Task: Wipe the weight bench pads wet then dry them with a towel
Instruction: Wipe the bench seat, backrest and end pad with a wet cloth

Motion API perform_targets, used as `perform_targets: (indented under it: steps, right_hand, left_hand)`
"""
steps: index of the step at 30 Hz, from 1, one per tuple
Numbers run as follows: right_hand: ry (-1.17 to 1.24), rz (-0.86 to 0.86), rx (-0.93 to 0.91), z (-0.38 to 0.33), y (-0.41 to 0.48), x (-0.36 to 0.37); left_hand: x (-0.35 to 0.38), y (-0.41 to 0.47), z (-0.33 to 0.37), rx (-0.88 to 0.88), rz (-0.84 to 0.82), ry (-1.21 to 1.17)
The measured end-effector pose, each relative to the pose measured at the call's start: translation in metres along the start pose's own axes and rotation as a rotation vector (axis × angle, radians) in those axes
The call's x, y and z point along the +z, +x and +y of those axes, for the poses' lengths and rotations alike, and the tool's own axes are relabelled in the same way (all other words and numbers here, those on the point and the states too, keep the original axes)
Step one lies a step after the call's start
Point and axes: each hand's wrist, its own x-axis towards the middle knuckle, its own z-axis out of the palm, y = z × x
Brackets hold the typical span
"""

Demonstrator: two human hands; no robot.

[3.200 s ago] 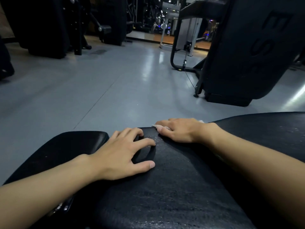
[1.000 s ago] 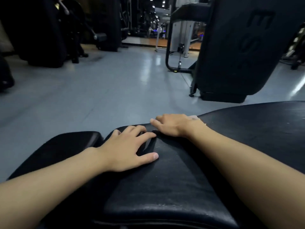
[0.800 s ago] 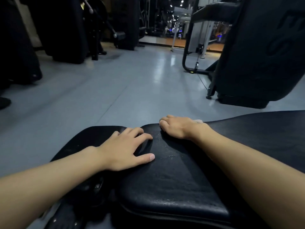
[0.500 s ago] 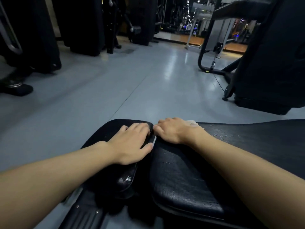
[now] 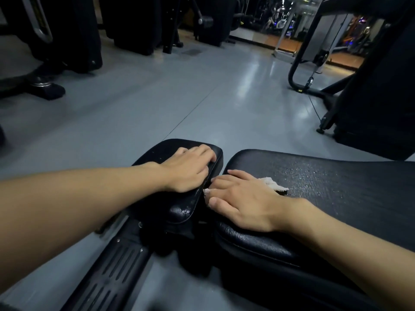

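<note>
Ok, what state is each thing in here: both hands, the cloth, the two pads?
long pad: speckled with droplets, looks wet.
small pad: glossy at its near corner.
cloth: crumpled on the long pad, mostly covered.
right hand: fingers straight, pressing the cloth down.
left hand: resting on the small pad, holding nothing.

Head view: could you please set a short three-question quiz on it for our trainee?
1. True or false: the left hand rests on the small pad.
2. Which hand presses the cloth? A: left hand. B: right hand.
3. What colour is the cloth on the long pad?
Key: 1 true; 2 B; 3 white.
</note>
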Motion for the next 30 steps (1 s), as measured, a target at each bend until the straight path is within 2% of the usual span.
perform_targets:
  steps: [5,8,13,18,20,23,30]
  right_hand:
    - [0.017,-0.015,-0.095,-0.011,-0.013,-0.001]
    - [0.019,-0.044,-0.082,-0.002,-0.007,-0.003]
    - [0.004,-0.071,0.021,0.034,0.018,-0.006]
    - [-0.007,-0.080,0.303,0.094,0.053,-0.009]
    - [-0.002,-0.080,0.353,0.103,0.059,-0.008]
    - [0.024,-0.068,0.325,0.098,0.055,-0.005]
    - [0.041,-0.044,0.135,0.051,0.035,-0.004]
  left_hand:
    - [-0.004,-0.003,0.002,0.008,0.000,0.005]
    - [-0.003,-0.006,-0.001,0.010,-0.002,0.038]
    - [-0.004,-0.009,-0.010,-0.006,0.002,-0.031]
    - [-0.002,-0.008,-0.012,-0.011,-0.020,-0.034]
    - [-0.002,-0.008,-0.011,-0.017,-0.020,-0.029]
    - [-0.003,-0.008,-0.009,-0.022,-0.020,-0.023]
    - [-0.006,-0.006,-0.011,-0.014,-0.029,0.012]
